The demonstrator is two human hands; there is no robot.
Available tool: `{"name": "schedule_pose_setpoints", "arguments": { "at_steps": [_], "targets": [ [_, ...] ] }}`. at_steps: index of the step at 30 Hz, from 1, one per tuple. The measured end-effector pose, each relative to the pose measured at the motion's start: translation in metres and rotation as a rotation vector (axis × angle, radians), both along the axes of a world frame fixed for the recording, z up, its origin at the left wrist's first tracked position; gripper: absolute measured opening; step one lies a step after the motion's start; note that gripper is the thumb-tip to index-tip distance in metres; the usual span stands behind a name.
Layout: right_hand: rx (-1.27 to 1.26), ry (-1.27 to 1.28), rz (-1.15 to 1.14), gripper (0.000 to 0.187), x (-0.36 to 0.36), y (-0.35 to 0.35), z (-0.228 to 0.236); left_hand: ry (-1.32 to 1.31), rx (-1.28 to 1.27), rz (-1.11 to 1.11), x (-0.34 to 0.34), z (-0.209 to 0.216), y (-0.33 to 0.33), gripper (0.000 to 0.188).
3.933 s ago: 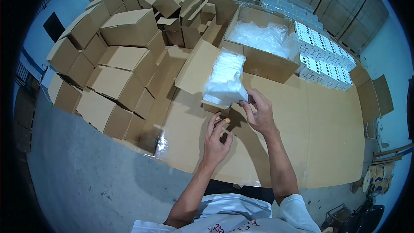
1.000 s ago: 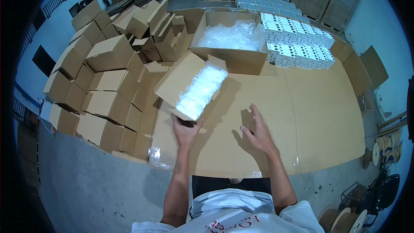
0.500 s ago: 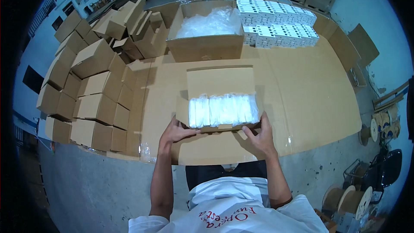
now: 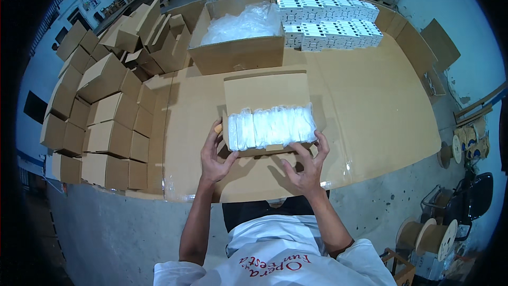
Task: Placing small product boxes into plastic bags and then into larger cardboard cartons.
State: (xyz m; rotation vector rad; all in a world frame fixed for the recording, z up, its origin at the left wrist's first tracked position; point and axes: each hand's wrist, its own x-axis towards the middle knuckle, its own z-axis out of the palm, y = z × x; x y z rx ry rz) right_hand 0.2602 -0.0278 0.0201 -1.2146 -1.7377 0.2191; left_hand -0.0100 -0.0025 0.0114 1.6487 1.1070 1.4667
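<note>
- Head view, nearest first: left hand (image 4: 214, 163) has its fingers spread around the carton's left front corner, thumb apart. Looks like steadying, not squeezing.
- Right hand (image 4: 307, 168) is spread too, fingertips by the front edge and right corner, thumb off the cardboard. Can't tell how hard anything's pressing.
- Carton (image 4: 266, 89) sits between them on the table (image 4: 381, 127), lid tipped back, probably so both hands can get at the white wrapped packets (image 4: 272, 127) standing in a tight row.
- Brown cartons (image 4: 108, 137) are piled left, seemingly keeping the middle workable.
- Behind: big box (image 4: 238, 57) corralling loose clear plastic (image 4: 241, 24), white blocks (image 4: 328, 21) stacked neatly alongside.
</note>
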Motion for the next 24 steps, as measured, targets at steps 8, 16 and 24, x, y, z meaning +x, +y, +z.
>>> {"name": "schedule_pose_setpoints", "arguments": {
  "at_steps": [8, 16, 24],
  "targets": [
    [0.000, -0.057, 0.008, 0.046, -0.013, 0.005, 0.013, 0.359, 0.096, 0.040, -0.004, 0.018, 0.004, 0.056],
    [-0.124, -0.081, 0.011, 0.040, -0.023, 0.010, 0.032, 0.414, 0.162, 0.025, -0.007, 0.027, 0.015, 0.047],
    [-0.121, -0.082, 0.066, 0.026, -0.016, 0.008, 0.021, 0.380, 0.145, 0.054, -0.003, 0.025, 0.016, 0.038]
  ]
}}
